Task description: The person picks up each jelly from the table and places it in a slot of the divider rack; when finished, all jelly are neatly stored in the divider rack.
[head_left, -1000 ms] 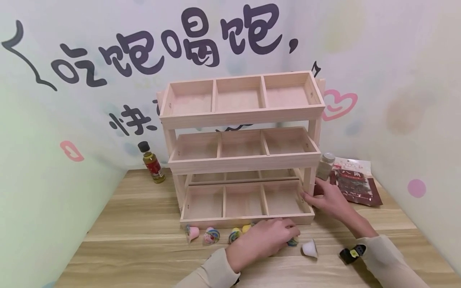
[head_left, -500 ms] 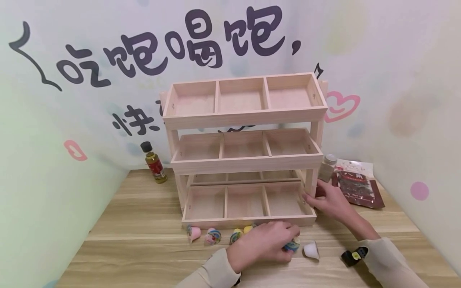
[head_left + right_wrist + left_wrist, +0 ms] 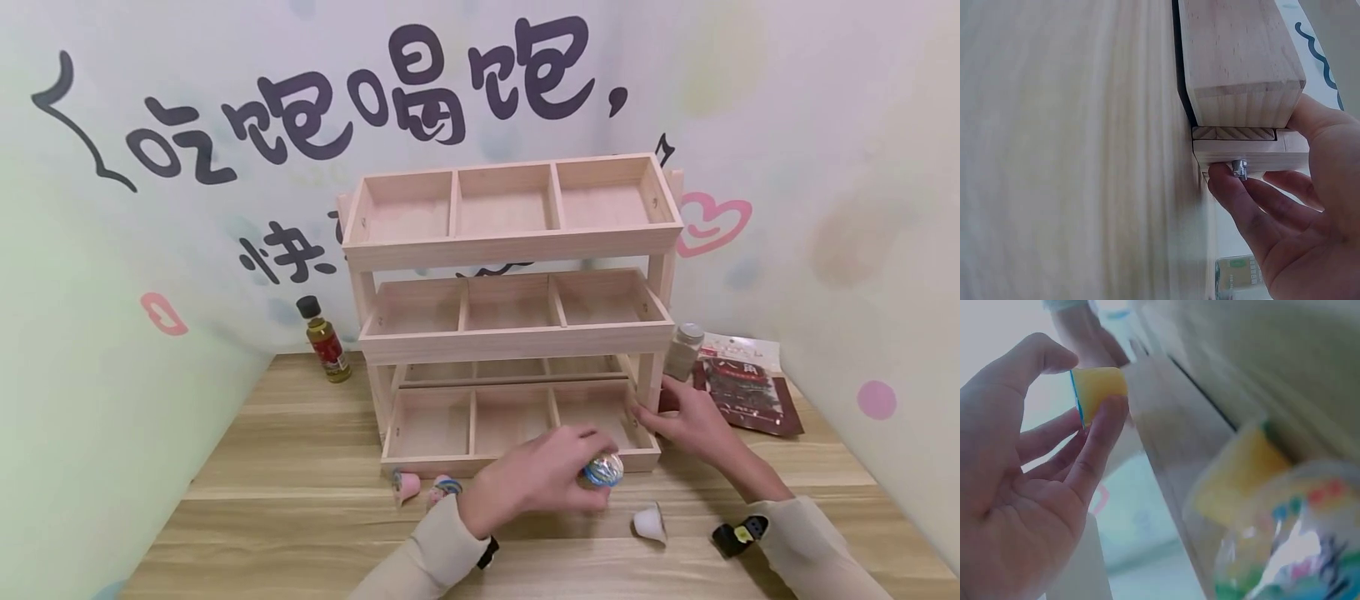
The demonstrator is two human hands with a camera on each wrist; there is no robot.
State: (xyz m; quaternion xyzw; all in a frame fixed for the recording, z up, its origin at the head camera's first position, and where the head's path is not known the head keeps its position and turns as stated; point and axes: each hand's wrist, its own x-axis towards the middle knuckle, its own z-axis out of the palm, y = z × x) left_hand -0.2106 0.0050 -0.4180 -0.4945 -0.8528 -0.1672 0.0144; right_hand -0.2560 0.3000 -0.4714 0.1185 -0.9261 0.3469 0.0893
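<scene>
My left hand [image 3: 536,475] pinches a jelly cup [image 3: 603,471] between thumb and fingertips, right in front of the bottom tray of a three-tier wooden rack [image 3: 510,250]. Yellow jelly and a blue-edged lid show on this jelly cup [image 3: 1100,390] in the left wrist view. At the rack's lower right, my right hand [image 3: 693,421] grips the side upright; the right wrist view has thumb and fingers around the wood, beside a metal bolt [image 3: 1240,169]. A pink jelly cup [image 3: 406,487] and a partly covered one [image 3: 444,492] lie left of my left hand, a white one [image 3: 649,524] to its right.
An oil bottle [image 3: 327,343] stands left of the rack. Behind my right hand are a glass jar [image 3: 684,352] and a dark red spice packet [image 3: 748,396]. Blurred jelly cups [image 3: 1241,475] lie close to the left wrist camera. Walls enclose the table.
My left hand has picked the jelly cup up off the table and raised it toward the bottom tray. My right hand keeps its grip on the rack.
</scene>
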